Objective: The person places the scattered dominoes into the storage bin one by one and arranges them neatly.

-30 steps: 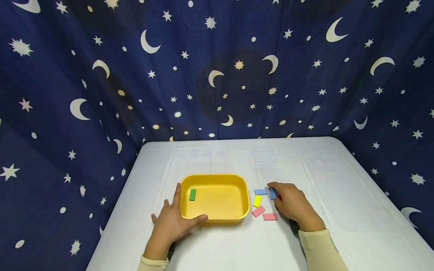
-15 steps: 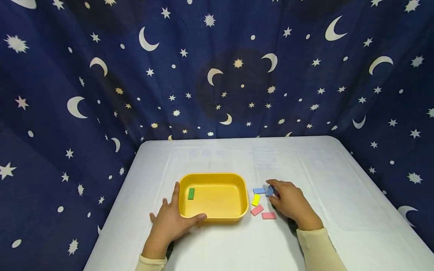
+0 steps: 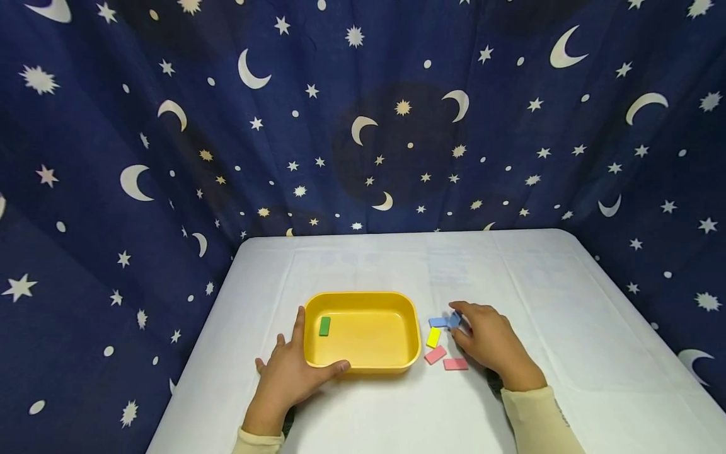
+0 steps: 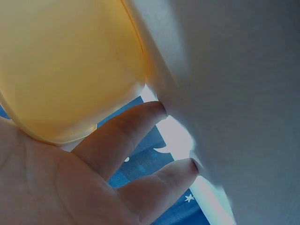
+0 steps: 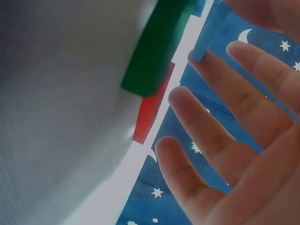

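Observation:
My left hand rests at the near left corner of a yellow tray, thumb along the front wall and index finger against the left side. In the left wrist view two fairly straight fingers show beside the tray wall. To the right of the tray, my right hand pinches a tilted blue block between thumb and index finger. The right wrist view shows this blue block at a fingertip. A green block stands near that hand there, hidden beneath it in the head view.
A green block lies inside the tray at left. Between tray and right hand lie another blue block, a yellow block and two pink blocks. A dark blue curtain surrounds the white table.
The blue block in my right hand has gone from lying flat to tilted between thumb and index finger. My left hand and the tray have stayed put.

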Available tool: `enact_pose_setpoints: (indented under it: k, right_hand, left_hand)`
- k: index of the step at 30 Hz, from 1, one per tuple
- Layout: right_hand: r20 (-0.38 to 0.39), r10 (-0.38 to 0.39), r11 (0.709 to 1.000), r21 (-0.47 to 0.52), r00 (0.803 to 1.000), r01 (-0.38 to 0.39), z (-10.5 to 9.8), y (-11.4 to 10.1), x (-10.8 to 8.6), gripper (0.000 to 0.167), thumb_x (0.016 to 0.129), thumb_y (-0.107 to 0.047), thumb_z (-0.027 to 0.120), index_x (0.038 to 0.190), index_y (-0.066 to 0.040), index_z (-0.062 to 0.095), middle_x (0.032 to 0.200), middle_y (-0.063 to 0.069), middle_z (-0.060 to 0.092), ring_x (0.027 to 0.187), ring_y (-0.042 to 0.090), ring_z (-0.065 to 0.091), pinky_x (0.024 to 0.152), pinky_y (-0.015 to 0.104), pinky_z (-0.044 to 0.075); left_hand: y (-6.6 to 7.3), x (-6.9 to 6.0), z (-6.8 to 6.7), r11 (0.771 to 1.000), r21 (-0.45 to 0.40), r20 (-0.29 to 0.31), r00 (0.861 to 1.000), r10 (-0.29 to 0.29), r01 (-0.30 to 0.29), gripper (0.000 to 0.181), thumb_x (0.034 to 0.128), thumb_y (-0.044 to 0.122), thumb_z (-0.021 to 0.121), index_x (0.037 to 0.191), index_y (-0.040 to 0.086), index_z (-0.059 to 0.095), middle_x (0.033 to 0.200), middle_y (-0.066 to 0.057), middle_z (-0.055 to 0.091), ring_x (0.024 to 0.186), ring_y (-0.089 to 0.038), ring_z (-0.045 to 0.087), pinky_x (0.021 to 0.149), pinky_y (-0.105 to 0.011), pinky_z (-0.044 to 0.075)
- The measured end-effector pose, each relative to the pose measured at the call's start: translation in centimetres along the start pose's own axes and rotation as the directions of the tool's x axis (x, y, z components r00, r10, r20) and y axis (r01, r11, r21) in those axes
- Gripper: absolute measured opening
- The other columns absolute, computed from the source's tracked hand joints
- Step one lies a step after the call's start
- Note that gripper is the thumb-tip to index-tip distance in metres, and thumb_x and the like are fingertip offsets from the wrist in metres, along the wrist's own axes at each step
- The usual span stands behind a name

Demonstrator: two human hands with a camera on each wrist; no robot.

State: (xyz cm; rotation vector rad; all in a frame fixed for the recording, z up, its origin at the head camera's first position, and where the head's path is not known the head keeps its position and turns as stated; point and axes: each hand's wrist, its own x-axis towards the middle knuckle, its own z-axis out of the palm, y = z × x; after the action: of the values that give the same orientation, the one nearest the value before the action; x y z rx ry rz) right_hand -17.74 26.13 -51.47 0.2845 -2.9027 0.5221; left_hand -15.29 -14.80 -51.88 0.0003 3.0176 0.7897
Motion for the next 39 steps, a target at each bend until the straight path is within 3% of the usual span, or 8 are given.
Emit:
enact_pose_setpoints:
  k: [17,29,39]
  right_hand:
    - [-0.107,-0.068,0.996,0.046,0.992,0.073,-0.5,-0.4,0.8,0.053,0.094,-0.031,0.078,0.141,-0.01,0.065,0.13,0.014,0.071,0.121,0.04,0.063,0.102,0.065,0.047]
    - [-0.116,-0.142,0.989,0.014,0.983,0.144,-0.9,-1.5,1.8,0.053,0.093,-0.029,0.08,0.141,-0.011,0.065,0.128,0.011,0.072,0.118,0.038,0.065,0.097,0.064,0.049]
    - [-0.137,-0.147,0.986,0.053,0.98,0.156,-1.6,-3.3,3.4,0.056,0.096,-0.031,0.076,0.148,-0.015,0.06,0.133,0.009,0.07,0.12,0.039,0.063,0.099,0.065,0.048]
  left_hand:
    - [0.0,0.0,0.0,1.0,0.001,0.006,1.0,-0.014,0.014,0.15,0.0569,0.101,0.067,0.172,0.03,0.002,0.15,-0.023,0.057,0.148,-0.054,0.036,0.1,-0.093,0.013]
    - [0.1,0.0,-0.2,1.0,-0.008,0.011,1.0,-0.013,0.014,0.149,0.0574,0.1,0.068,0.171,0.033,-0.001,0.15,-0.021,0.057,0.149,-0.053,0.036,0.101,-0.093,0.013]
    - [-0.1,0.2,0.0,1.0,-0.004,-0.002,1.0,-0.006,0.006,0.149,0.0565,0.101,0.067,0.171,0.035,-0.001,0.153,-0.017,0.055,0.149,-0.051,0.037,0.101,-0.093,0.014]
